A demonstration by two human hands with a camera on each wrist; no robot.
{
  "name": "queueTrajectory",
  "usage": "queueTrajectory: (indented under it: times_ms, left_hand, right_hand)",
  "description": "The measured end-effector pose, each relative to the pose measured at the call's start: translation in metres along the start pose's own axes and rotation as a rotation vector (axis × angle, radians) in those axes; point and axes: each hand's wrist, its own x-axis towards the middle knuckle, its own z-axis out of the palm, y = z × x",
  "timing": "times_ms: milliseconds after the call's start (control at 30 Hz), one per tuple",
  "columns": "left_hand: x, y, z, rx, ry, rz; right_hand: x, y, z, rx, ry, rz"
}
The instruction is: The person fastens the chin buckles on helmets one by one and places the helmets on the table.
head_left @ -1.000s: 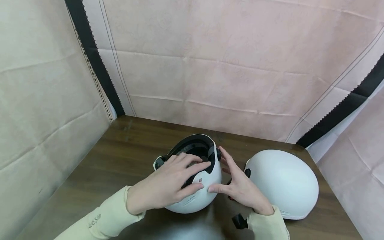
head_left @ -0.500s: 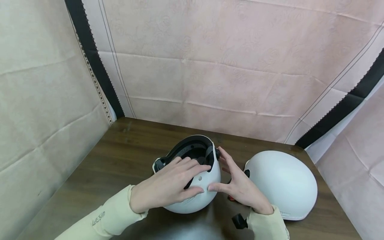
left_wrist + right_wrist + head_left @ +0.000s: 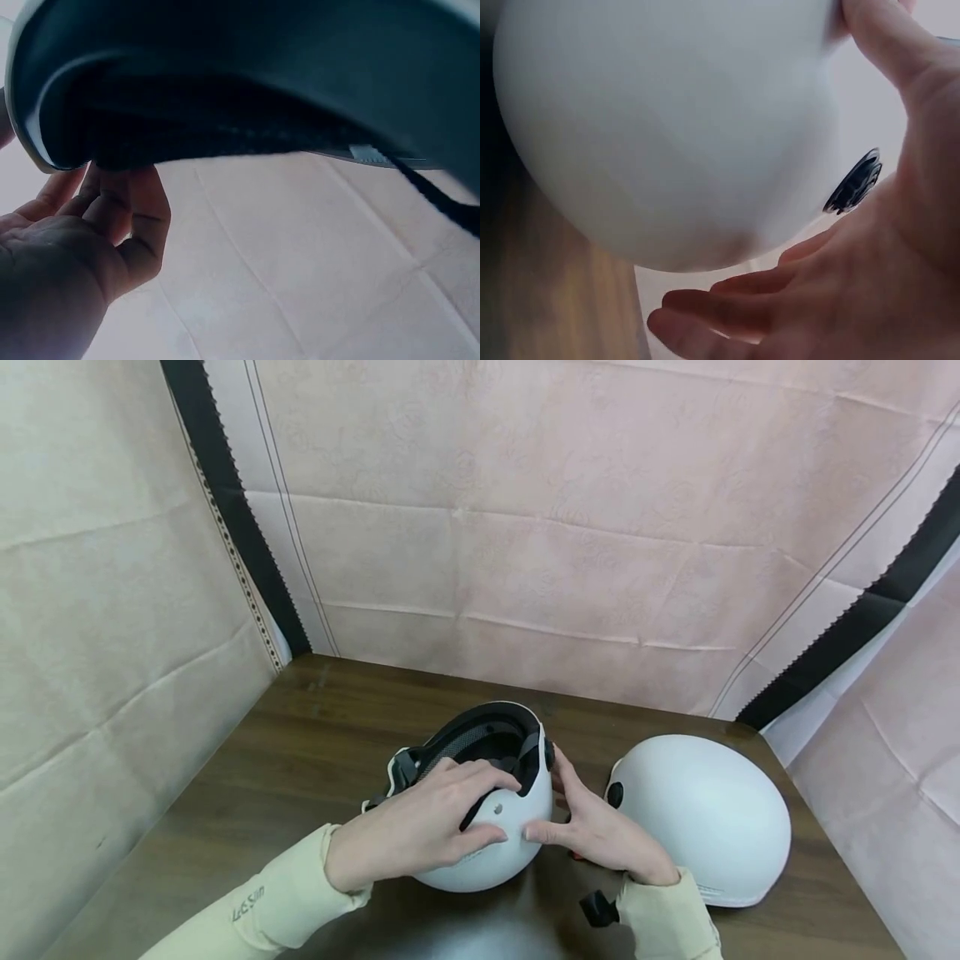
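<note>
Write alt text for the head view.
A rounded hard white helmet, opening upward, black lining showing, has a person's left grip over its rim and right grip at its side. Another domed white helmet sits crown up at right on the brown wooden table.

White helmet (image 3: 515, 818) is kinda tipped on the brown table (image 3: 315, 743), opening mostly up. Black lining (image 3: 489, 743) inside, round black knob (image 3: 550, 755) on one side.
</note>
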Motion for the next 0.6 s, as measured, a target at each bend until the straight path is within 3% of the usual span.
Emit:
queueTrajectory:
  times_ms: [333, 500, 600]
  left_hand:
    - [-0.0028, 0.0012, -0.0008, 0.048, -0.006, 0.035]
    - [-0.0038, 0.0029, -0.0026, -0.022, 0.012, -0.013]
    - [-0.0043, 0.0035, -0.0041, -0.05, 0.034, -0.044]
  right_hand:
    - [0.0019, 0.0022, 0.0034, 0.083, 0.029, -0.037]
    - [0.0015, 0.0007, 0.0019, 0.101, 0.051, -0.063]
    - [0.0008, 0.0008, -0.0002, 0.101, 0.05, -0.036]
